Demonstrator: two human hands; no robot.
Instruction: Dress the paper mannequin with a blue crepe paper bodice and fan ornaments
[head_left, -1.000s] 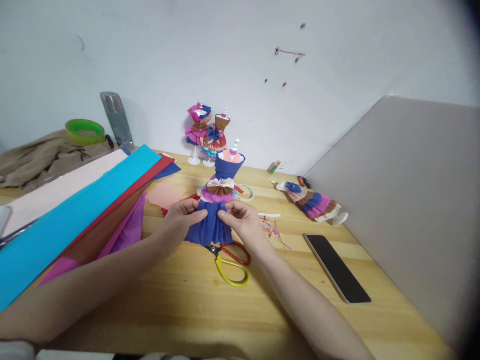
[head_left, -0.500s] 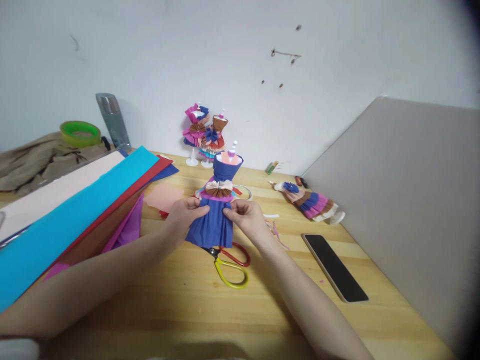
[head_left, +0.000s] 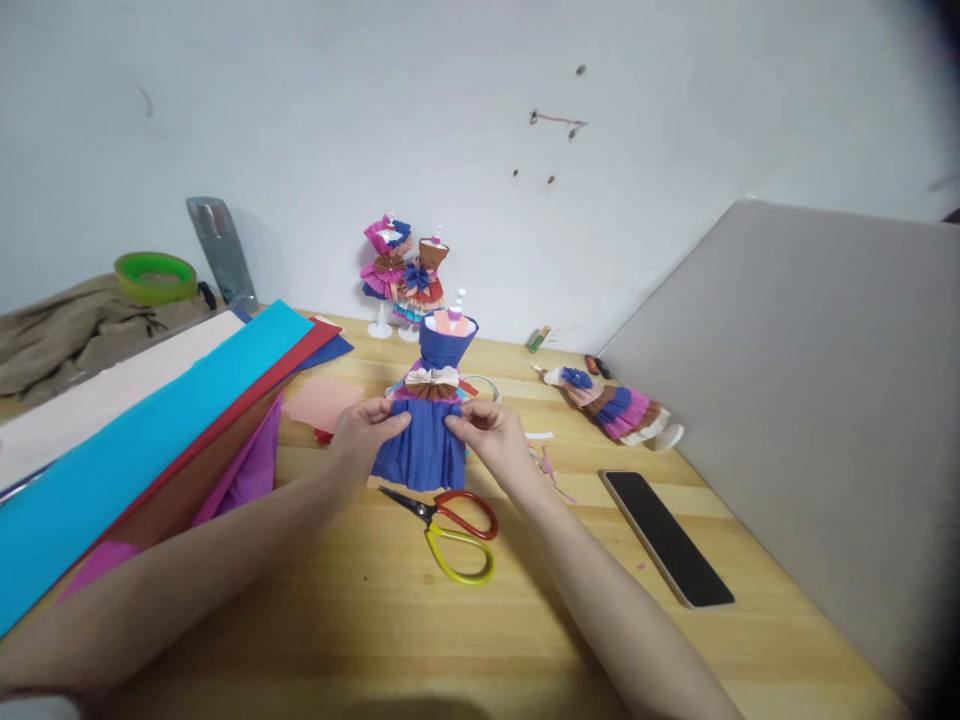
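Observation:
Between my two hands a pleated piece of blue crepe paper (head_left: 421, 455) hangs spread out. My left hand (head_left: 365, 432) pinches its upper left corner between thumb and fingers. The upper right corner is pinched the same way by my right hand (head_left: 491, 432). Right behind the paper stands a small white mannequin in a paper dress (head_left: 447, 343), with a blue bodice and a white and brown bow at its waist. The paper hides the lower part of this dress. Below the paper, scissors (head_left: 424, 512) with one red and one yellow handle lie on the table.
Coloured paper sheets (head_left: 187, 415) lie at the left, near a bottle (head_left: 223, 250) and a green tape roll (head_left: 155, 278). Two dressed mannequins (head_left: 405, 275) stand by the wall. Another dressed mannequin (head_left: 611, 405) lies at the right, beyond a phone (head_left: 667, 540).
The lower edge of the blue paper has risen a little, so the scissor blades now show. Both hands keep their pinch. The whole view has shifted slightly.

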